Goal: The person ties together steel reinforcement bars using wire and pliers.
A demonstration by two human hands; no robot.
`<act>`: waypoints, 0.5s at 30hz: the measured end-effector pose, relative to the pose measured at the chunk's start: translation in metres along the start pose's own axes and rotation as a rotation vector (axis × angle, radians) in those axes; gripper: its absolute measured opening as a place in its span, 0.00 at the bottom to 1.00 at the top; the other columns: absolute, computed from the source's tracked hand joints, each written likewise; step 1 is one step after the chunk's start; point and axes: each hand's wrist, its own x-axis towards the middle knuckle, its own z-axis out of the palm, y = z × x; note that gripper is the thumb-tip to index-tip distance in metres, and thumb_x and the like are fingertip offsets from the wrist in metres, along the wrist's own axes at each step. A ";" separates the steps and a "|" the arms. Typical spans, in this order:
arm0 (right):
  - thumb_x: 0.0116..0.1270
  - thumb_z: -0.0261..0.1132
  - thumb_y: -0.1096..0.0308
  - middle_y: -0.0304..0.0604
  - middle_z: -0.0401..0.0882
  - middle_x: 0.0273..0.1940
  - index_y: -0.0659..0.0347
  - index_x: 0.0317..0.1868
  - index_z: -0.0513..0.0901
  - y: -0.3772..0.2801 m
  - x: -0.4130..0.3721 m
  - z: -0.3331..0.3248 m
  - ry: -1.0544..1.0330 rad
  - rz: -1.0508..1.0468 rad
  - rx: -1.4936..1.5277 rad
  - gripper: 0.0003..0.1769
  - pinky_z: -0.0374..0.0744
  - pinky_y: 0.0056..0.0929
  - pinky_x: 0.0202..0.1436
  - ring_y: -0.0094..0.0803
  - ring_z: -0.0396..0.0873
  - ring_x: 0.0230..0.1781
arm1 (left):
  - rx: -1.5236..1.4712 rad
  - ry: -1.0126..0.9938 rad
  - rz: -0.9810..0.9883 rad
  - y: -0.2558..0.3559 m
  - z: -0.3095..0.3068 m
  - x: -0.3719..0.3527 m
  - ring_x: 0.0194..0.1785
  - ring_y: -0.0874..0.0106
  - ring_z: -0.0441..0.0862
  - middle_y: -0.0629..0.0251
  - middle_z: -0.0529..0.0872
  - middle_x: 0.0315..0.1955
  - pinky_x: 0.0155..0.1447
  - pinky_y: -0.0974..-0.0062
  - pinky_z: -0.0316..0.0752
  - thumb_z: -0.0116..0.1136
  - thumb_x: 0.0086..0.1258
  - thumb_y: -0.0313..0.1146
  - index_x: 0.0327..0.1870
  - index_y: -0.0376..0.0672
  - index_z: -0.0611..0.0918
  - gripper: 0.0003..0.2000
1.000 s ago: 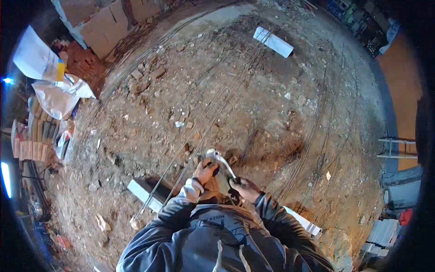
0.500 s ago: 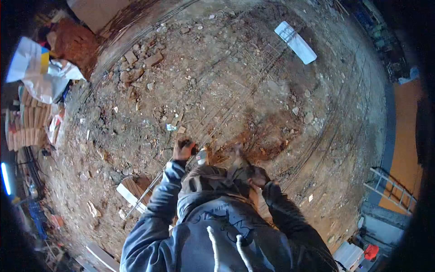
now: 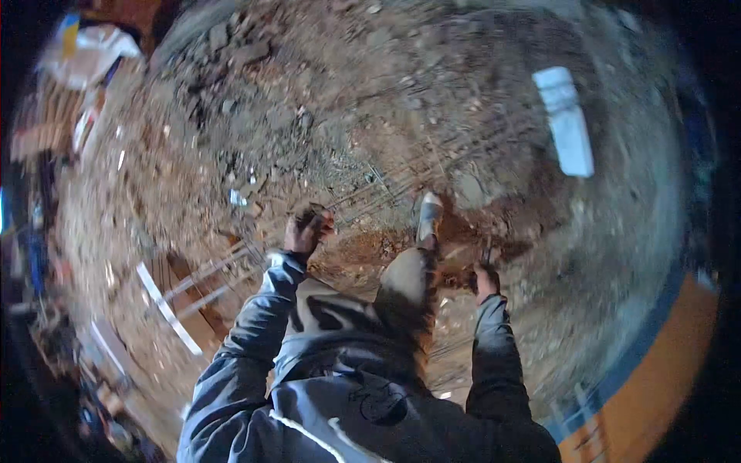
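My left hand is raised at the centre left with its fingers curled; whatever lies inside them is too dark and blurred to make out. My right hand is closed at the centre right, around a thin dark rod-like tool that points up and away from me. Between the hands, my leg and shoe are stepped forward onto the dirt. A long frame of thin steel bars lies across the ground, running past my left hand and beyond my foot.
A white-topped block supports the bars at left; another white block lies at far right. Rubble and broken stones cover the dirt. Stacked bricks or bags stand at left. An orange surface borders the lower right, with a ladder-like frame.
The view has shifted and turned, blurring the ground. My hands have moved farther apart, the right going out to the right. One foot now shows stepped forward between them.
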 end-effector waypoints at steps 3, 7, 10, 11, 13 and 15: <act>0.64 0.56 0.51 0.50 0.49 0.69 0.62 0.68 0.52 -0.021 0.202 -0.026 -0.359 0.092 -0.404 0.39 0.58 0.37 0.65 0.45 0.51 0.68 | -0.166 0.149 -0.105 -0.090 0.081 0.035 0.29 0.75 0.78 0.65 0.82 0.29 0.33 0.77 0.73 0.54 0.66 0.31 0.37 0.39 0.79 0.07; 0.66 0.54 0.52 0.51 0.67 0.57 0.65 0.59 0.65 -0.049 0.185 0.033 -0.137 -0.775 -0.290 0.29 0.64 0.34 0.58 0.40 0.65 0.58 | -0.185 0.135 -0.239 -0.152 0.210 0.044 0.33 0.75 0.78 0.70 0.81 0.29 0.34 0.78 0.73 0.56 0.64 0.30 0.41 0.40 0.78 0.07; 0.68 0.52 0.61 0.48 0.72 0.49 0.67 0.54 0.68 -0.052 0.150 0.071 -0.611 -1.024 -0.563 0.20 0.68 0.34 0.53 0.39 0.71 0.50 | -0.117 0.138 -0.224 -0.163 0.255 0.071 0.33 0.77 0.77 0.71 0.81 0.28 0.33 0.80 0.72 0.56 0.65 0.30 0.39 0.40 0.79 0.05; 0.69 0.51 0.63 0.46 0.74 0.46 0.67 0.52 0.70 -0.055 0.139 0.081 -0.663 -1.004 -0.651 0.18 0.70 0.34 0.51 0.37 0.72 0.47 | -0.205 0.154 -0.214 -0.156 0.260 0.077 0.32 0.78 0.76 0.71 0.81 0.28 0.33 0.80 0.71 0.55 0.66 0.30 0.37 0.41 0.80 0.05; 0.68 0.51 0.65 0.44 0.75 0.42 0.66 0.48 0.74 -0.056 0.144 0.089 -0.564 -1.042 -0.629 0.14 0.71 0.33 0.47 0.35 0.73 0.43 | -0.068 0.186 -0.259 -0.145 0.252 0.083 0.32 0.80 0.74 0.71 0.81 0.28 0.37 0.79 0.70 0.55 0.66 0.32 0.36 0.39 0.80 0.06; 0.68 0.51 0.64 0.45 0.75 0.43 0.63 0.48 0.75 -0.066 0.147 0.096 -0.723 -0.785 -0.537 0.14 0.72 0.31 0.45 0.36 0.74 0.41 | 0.108 0.173 -0.183 -0.141 0.239 0.092 0.34 0.79 0.75 0.70 0.81 0.28 0.42 0.77 0.71 0.56 0.66 0.34 0.36 0.38 0.79 0.08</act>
